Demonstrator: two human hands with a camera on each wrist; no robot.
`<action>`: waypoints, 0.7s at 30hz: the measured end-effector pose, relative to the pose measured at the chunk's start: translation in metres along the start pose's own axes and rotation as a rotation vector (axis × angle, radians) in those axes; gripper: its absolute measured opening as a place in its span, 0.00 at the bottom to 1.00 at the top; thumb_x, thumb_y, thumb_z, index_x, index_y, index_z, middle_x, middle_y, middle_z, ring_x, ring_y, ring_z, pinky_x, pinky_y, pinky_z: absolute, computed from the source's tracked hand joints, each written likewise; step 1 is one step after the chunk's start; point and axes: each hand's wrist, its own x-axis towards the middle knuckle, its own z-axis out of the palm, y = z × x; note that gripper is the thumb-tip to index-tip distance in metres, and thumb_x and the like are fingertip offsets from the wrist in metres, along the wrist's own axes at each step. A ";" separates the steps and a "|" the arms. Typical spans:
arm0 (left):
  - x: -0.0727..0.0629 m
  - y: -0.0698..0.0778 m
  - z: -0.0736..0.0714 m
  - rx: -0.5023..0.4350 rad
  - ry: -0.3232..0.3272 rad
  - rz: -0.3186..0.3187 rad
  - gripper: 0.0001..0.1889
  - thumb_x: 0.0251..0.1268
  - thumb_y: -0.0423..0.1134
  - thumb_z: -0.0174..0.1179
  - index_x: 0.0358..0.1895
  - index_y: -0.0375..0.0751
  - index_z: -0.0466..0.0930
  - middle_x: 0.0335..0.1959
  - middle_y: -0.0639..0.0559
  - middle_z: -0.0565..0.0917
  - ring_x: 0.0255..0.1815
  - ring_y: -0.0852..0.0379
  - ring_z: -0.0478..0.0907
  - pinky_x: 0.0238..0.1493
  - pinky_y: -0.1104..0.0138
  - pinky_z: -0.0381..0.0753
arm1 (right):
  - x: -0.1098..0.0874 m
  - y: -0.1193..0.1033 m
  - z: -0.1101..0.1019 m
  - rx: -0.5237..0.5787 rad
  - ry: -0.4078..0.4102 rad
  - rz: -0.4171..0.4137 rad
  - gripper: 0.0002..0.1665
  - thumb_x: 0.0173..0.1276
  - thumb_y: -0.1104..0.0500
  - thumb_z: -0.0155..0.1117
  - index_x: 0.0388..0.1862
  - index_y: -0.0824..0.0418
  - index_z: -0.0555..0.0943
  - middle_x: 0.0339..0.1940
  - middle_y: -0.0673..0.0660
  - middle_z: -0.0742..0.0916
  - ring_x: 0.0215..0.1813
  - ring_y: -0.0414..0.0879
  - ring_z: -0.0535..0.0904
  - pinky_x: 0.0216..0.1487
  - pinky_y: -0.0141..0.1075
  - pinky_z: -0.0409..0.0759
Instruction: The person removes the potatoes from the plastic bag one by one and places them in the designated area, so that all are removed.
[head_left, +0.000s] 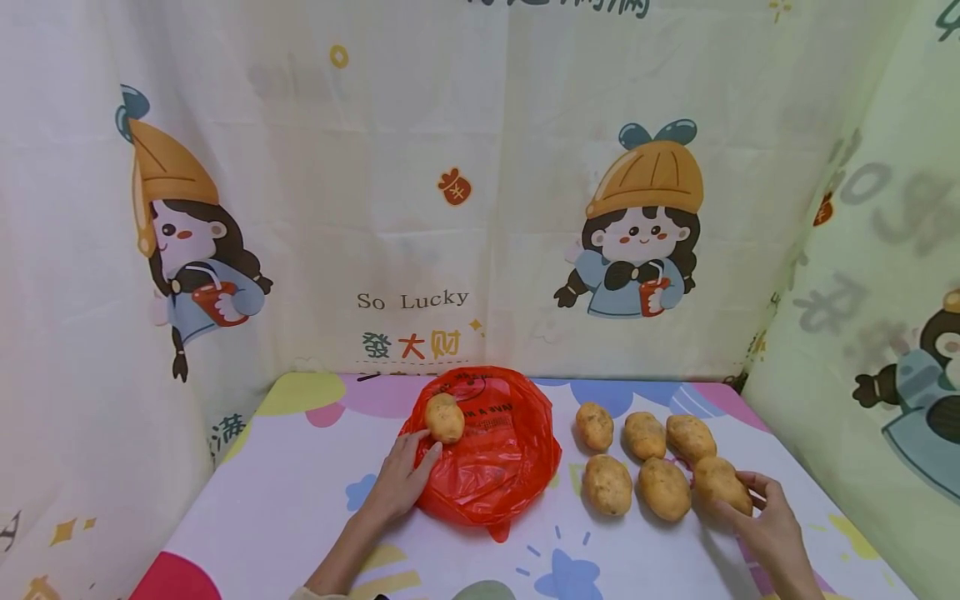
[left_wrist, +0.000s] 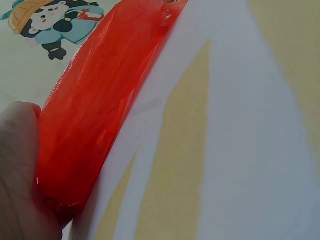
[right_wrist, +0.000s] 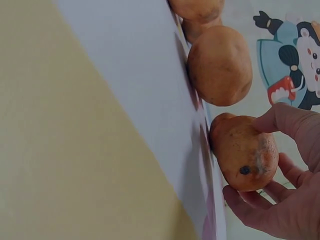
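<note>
A red plastic bag (head_left: pixel 487 492) stands with its mouth spread wide, and one potato (head_left: pixel 446 419) shows inside it at the left. My left hand (head_left: pixel 401 477) holds the bag's left rim, its fingertips close by that potato. In the left wrist view the hand (left_wrist: pixel 20 175) lies against the bag's red wall (left_wrist: pixel 95 100). With thumb and fingers my right hand (head_left: pixel 772 521) grips the rightmost potato (head_left: pixel 722 485). A dark spot shows on that potato (right_wrist: pixel 245 155) in the right wrist view.
Several more potatoes stand in two rows right of the bag, among them a front one (head_left: pixel 664 490) beside the gripped potato and a back one (head_left: pixel 595 427). A printed cloth covers the table (head_left: pixel 262 517). Patterned curtains (head_left: pixel 510 250) hang behind and at both sides.
</note>
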 end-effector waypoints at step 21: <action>0.000 0.000 0.001 -0.009 -0.008 -0.021 0.33 0.78 0.59 0.51 0.73 0.39 0.68 0.69 0.38 0.69 0.69 0.34 0.66 0.69 0.35 0.65 | 0.002 -0.006 -0.003 -0.009 0.001 -0.026 0.48 0.68 0.53 0.71 0.74 0.75 0.57 0.72 0.81 0.63 0.73 0.79 0.55 0.70 0.71 0.56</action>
